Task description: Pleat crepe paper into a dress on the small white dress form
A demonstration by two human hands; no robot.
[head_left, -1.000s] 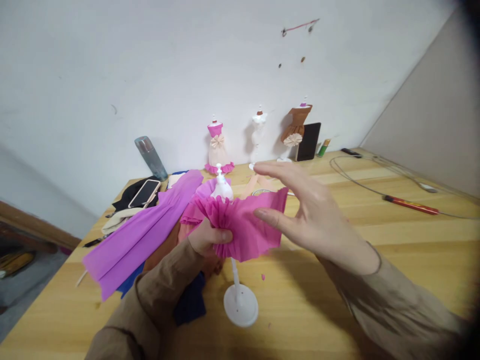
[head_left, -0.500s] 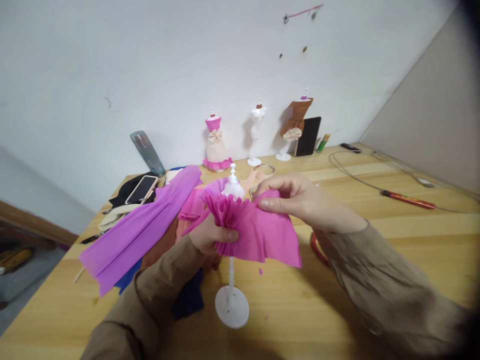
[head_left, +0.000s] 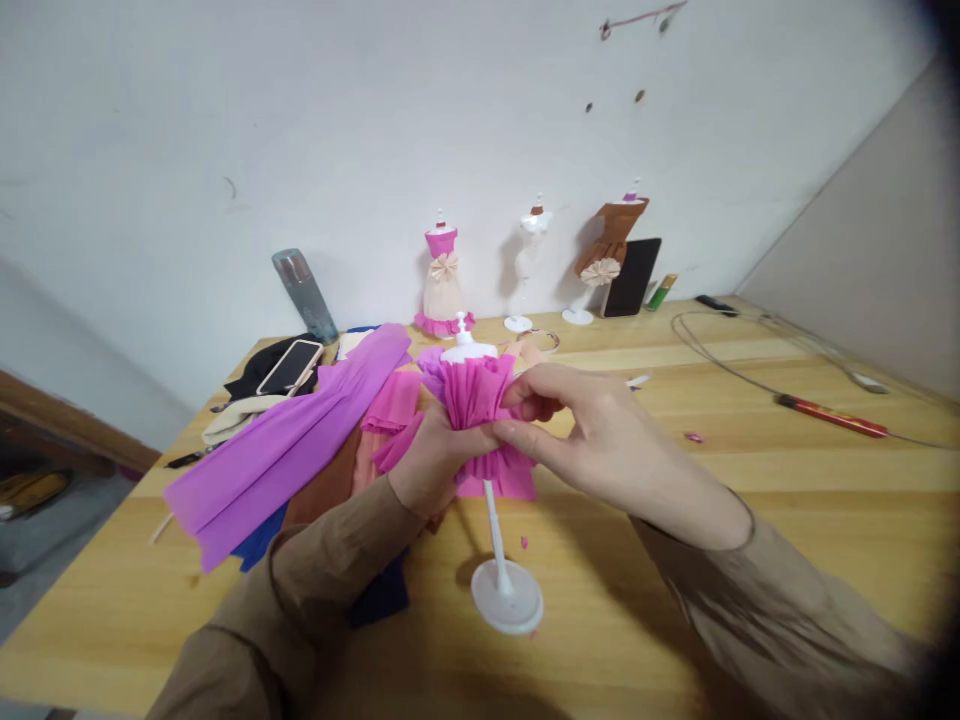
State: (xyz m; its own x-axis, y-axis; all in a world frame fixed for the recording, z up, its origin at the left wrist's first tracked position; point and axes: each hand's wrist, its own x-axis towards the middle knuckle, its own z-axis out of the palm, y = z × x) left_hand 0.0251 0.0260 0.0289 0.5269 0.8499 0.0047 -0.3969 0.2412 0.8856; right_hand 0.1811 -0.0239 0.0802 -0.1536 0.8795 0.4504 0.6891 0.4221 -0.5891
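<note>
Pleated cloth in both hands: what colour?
The pleated cloth is bright pink, clearest in the head view.

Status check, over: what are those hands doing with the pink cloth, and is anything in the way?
Left hand, right hand: both gripping pink cloth. Cloth gathered in folds against white mannequin. Nothing visibly blocking; purple cloth lies off left.

The 2 brown sleeves are creased, the right cuff seemingly dark-edged.

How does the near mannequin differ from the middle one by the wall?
The near mannequin has pink cloth on it; the middle mannequin wears only a neck band. Left hand and right hand touch the near one's cloth; the middle one stands untouched. Both have round white bases.
</note>
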